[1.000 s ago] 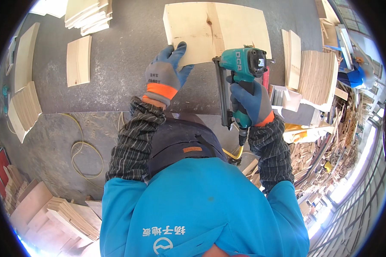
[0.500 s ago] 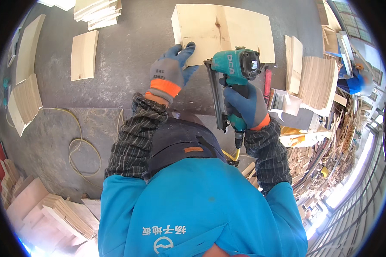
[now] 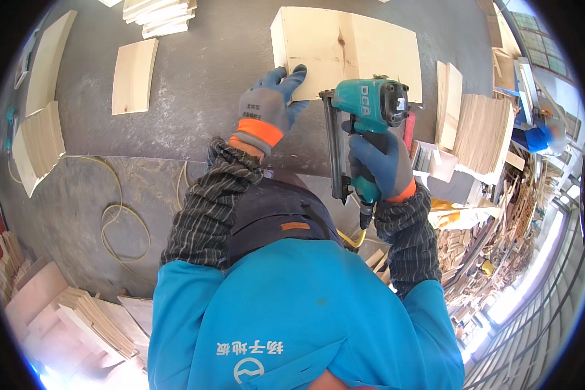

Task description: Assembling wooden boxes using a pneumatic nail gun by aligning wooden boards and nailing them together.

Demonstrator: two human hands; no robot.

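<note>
Right hand (image 3: 385,161) | grips teal nailer (image 3: 365,114) | pale lettering (image 3: 364,101) visible

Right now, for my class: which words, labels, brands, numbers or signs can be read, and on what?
Wording isn't copied here, only located.
Teal nail gun: pale block lettering.
Left glove: two lines of dark characters, the lower partly blurred.
Blue shirt: white characters and round emblem, upside down.
Brown patch: any marking too small to read.
</note>
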